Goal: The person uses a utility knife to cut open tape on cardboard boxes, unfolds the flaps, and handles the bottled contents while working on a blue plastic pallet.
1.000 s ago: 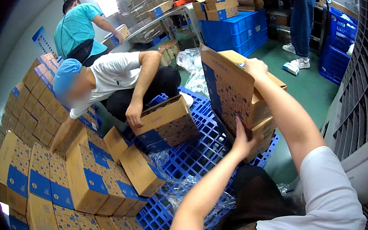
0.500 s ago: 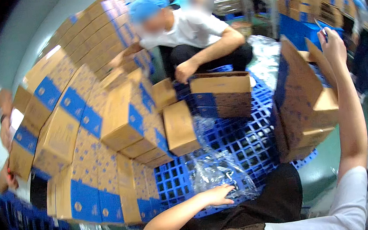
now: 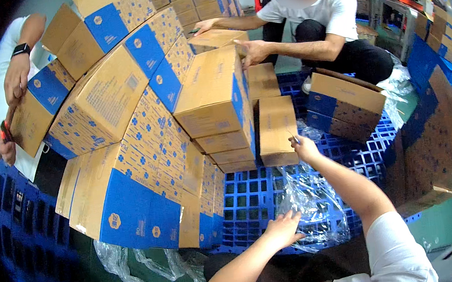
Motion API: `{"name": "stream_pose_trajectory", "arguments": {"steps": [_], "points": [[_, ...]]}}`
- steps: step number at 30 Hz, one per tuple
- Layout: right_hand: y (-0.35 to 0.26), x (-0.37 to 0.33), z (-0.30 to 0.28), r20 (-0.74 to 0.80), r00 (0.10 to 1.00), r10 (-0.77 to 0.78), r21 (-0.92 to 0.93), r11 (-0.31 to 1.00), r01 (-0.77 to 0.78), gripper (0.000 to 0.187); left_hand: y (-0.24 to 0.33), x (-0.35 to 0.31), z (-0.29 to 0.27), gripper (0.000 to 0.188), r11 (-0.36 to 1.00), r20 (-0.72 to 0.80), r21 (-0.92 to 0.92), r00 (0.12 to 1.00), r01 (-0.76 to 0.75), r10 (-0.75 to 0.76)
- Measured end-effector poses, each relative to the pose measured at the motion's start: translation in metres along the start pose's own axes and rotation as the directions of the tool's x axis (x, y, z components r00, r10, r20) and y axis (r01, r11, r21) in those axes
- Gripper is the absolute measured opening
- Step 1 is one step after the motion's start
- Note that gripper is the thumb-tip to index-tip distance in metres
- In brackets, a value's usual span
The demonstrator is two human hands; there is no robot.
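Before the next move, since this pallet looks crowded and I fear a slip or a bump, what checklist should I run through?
1. Right hand on the flat carton: ok, touching its near end.
2. Left hand free: ok, open, resting on loose plastic film.
3. Blue pallet free of film: not ok, the film lies crumpled across it.
4. Co-worker's hand away from the cartons: not ok, it rests on them.
5. Carton stack steady: cannot tell.

Bright, even overhead light fills the scene — shadows stay soft under the stacked cartons (image 3: pixel 142 151). Strong fisheye bending curves the edges into a black rim — the far background looks hazy and slightly blurred.
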State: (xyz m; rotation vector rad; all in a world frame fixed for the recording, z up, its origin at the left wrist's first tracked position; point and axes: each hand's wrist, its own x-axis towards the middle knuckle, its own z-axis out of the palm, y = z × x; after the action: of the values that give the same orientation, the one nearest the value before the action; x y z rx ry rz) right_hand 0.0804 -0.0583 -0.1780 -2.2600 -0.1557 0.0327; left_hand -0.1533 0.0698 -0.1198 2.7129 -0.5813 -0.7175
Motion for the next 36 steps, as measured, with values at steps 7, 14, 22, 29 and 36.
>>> {"name": "stream_pose_trajectory", "arguments": {"steps": [7,14,22,29,36], "points": [[-0.007,0.058,0.088,-0.246,0.969,0.033,0.401,0.913,0.071,0.029,-0.033,0.003,-0.029,0.078,0.982,-0.135,-0.051,0.973,0.184,-0.189],[0.159,0.059,0.088,-0.339,0.887,0.314,0.278,0.934,-0.224,0.048,-0.057,0.048,-0.011,0.084,0.914,-0.32,-0.384,0.911,0.127,-0.261],[0.144,0.009,0.107,-0.412,0.904,0.112,0.306,0.952,0.022,0.05,-0.162,0.202,0.003,0.085,0.734,-0.389,-0.668,0.784,0.121,-0.483],[0.158,-0.125,0.127,-0.198,0.979,-0.042,-0.493,0.867,-0.063,0.044,-0.133,0.249,-0.01,0.112,0.73,-0.318,-0.529,0.697,0.432,-0.643],[0.134,-0.136,0.111,-0.143,0.989,0.048,-0.305,0.948,-0.09,0.029,-0.1,0.222,0.084,0.107,0.305,-0.109,-0.863,0.44,0.404,-0.891]]}}
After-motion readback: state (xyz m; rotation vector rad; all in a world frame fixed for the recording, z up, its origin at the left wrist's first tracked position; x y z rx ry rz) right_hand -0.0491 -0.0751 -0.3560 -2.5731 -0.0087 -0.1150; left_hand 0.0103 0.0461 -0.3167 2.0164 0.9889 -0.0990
